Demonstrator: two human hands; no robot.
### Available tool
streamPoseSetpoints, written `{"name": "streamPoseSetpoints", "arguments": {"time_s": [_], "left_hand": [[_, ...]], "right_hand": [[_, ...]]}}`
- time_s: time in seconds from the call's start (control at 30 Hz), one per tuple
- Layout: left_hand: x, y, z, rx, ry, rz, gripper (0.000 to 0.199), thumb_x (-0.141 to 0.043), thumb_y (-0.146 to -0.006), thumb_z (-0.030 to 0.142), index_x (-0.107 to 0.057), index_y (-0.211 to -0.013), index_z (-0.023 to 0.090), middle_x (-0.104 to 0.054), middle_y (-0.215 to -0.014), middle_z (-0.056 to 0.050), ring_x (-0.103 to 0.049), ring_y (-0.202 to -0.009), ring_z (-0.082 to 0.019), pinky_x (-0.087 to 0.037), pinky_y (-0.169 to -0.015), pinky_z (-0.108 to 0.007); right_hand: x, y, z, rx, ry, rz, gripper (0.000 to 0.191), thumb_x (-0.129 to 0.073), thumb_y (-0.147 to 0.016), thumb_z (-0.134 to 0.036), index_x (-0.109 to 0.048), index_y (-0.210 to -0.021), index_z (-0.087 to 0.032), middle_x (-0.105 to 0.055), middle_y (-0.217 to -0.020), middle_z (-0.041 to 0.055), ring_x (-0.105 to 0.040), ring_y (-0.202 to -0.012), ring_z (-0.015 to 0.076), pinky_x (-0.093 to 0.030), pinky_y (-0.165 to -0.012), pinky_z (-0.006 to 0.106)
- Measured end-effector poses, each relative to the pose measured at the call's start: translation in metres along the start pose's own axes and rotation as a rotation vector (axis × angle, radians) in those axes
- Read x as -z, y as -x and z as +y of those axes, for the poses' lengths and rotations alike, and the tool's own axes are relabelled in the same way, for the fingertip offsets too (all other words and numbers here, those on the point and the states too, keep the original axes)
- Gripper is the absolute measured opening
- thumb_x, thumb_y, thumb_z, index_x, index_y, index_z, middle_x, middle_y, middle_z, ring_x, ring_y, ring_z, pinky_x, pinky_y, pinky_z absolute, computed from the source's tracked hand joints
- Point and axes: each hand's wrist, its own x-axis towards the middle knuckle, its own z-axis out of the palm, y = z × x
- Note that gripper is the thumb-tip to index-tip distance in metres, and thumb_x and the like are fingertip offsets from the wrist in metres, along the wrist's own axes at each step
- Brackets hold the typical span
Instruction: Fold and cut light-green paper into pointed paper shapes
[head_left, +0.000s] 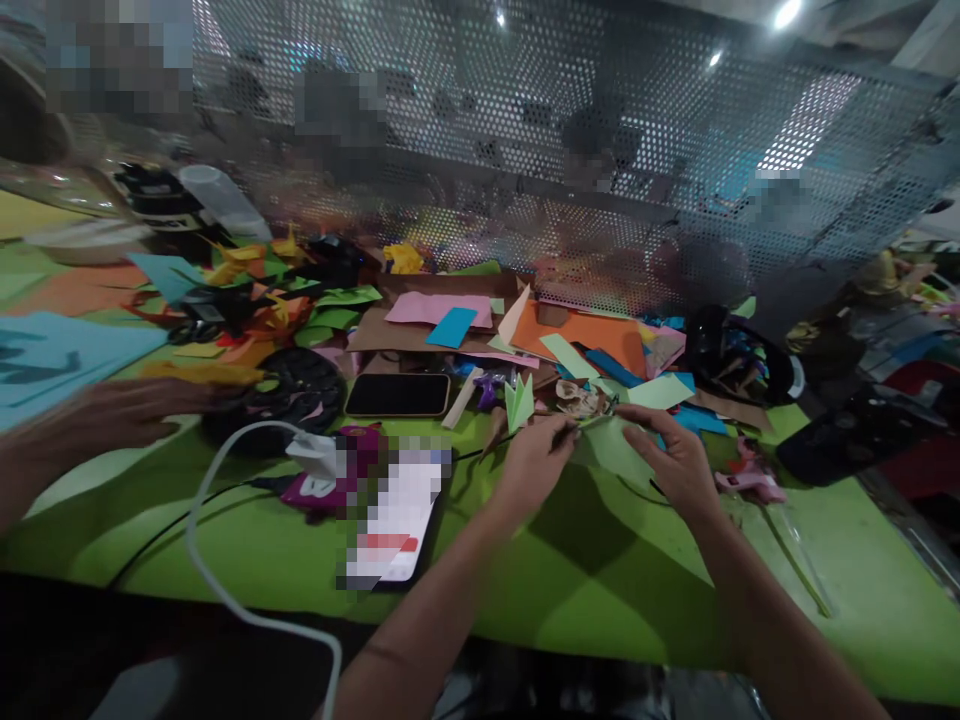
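Near the middle of the green table, my left hand [534, 465] pinches the left edge of a pale green paper [616, 447]. The fingers of my right hand [675, 458] are closed on the same sheet's upper right side. The paper hangs between both hands, a little above the table, with a dark shadow under it. A folded light green paper piece [519, 402] stands just left of my left hand. Beyond my fingers lies a small crumpled beige item [581, 398], too blurred to name.
A lit phone [401, 515], a dark phone [397, 395], a purple power adapter [322, 480] and a looping white cable [196, 520] lie left. Another person's hand [142, 405] reaches in there. Coloured papers [574, 335] line a perforated screen [480, 170]. A black container [855, 440] lies right.
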Motion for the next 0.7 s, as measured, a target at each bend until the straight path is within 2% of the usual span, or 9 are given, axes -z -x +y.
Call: {"name": "streamPoseSetpoints", "arguments": {"time_s": [0.1, 0.17, 0.23, 0.3, 0.43, 0.53, 0.7], "left_hand": [[-0.001, -0.002, -0.004, 0.129, 0.193, 0.054, 0.017, -0.048, -0.093, 0.027, -0.058, -0.081, 0.02, -0.062, -0.078, 0.0, -0.056, -0.075, -0.015, -0.046, -0.068, -0.026], [-0.003, -0.004, -0.006, 0.217, 0.383, 0.085, 0.014, -0.048, -0.092, 0.028, -0.056, -0.084, 0.02, -0.06, -0.083, -0.001, -0.056, -0.079, -0.015, -0.048, -0.068, -0.026], [-0.006, -0.005, -0.008, 0.321, 0.623, 0.106, 0.011, -0.047, -0.091, 0.029, -0.055, -0.093, 0.021, -0.06, -0.092, -0.002, -0.058, -0.08, -0.015, -0.05, -0.067, -0.026], [-0.009, -0.007, -0.008, 0.394, 0.824, 0.126, 0.014, -0.05, -0.089, 0.03, -0.054, -0.1, 0.022, -0.061, -0.099, -0.003, -0.06, -0.08, -0.015, -0.052, -0.069, -0.028], [-0.012, -0.007, -0.007, 0.438, 0.965, 0.187, 0.021, -0.061, -0.082, 0.032, -0.055, -0.1, 0.022, -0.063, -0.1, -0.004, -0.062, -0.088, -0.017, -0.052, -0.081, -0.03], [-0.013, -0.007, -0.003, 0.45, 1.038, 0.187, 0.025, -0.064, -0.079, 0.032, -0.054, -0.1, 0.022, -0.065, -0.097, -0.003, -0.063, -0.09, -0.018, -0.051, -0.084, -0.031], [-0.014, -0.005, -0.001, 0.41, 1.084, 0.152, 0.024, -0.063, -0.082, 0.029, -0.056, -0.104, 0.022, -0.066, -0.103, -0.002, -0.063, -0.093, -0.016, -0.05, -0.09, -0.032]], "right_hand": [[0.007, -0.001, -0.003, 0.067, 0.012, 0.066, 0.029, -0.059, -0.092, -0.037, -0.067, -0.118, -0.027, -0.066, -0.123, 0.007, -0.059, -0.116, 0.0252, -0.044, -0.099, 0.043], [0.01, 0.0, -0.002, 0.103, 0.028, 0.141, 0.034, -0.059, -0.092, -0.036, -0.062, -0.125, -0.028, -0.059, -0.132, 0.0082, -0.055, -0.12, 0.0252, -0.043, -0.101, 0.043], [0.009, 0.001, -0.001, 0.11, 0.026, 0.222, 0.036, -0.062, -0.09, -0.037, -0.061, -0.124, -0.027, -0.057, -0.129, 0.009, -0.056, -0.113, 0.0244, -0.044, -0.097, 0.041], [0.003, 0.004, 0.001, 0.083, 0.012, 0.239, 0.029, -0.065, -0.088, -0.037, -0.065, -0.114, -0.025, -0.061, -0.114, 0.0073, -0.058, -0.1, 0.0221, -0.046, -0.09, 0.038], [-0.015, 0.01, -0.001, -0.018, -0.05, 0.086, 0.017, -0.067, -0.086, -0.037, -0.068, -0.095, -0.023, -0.064, -0.092, 0.0034, -0.059, -0.085, 0.0195, -0.047, -0.079, 0.034], [-0.028, 0.012, -0.004, -0.103, -0.112, -0.009, 0.017, -0.067, -0.084, -0.037, -0.069, -0.092, -0.022, -0.067, -0.087, 0.0029, -0.06, -0.082, 0.0194, -0.047, -0.076, 0.033], [-0.037, 0.013, 0.0, -0.194, -0.193, -0.074, 0.02, -0.069, -0.082, -0.04, -0.071, -0.092, -0.022, -0.07, -0.091, 0.0041, -0.061, -0.084, 0.0204, -0.047, -0.075, 0.033]]}}
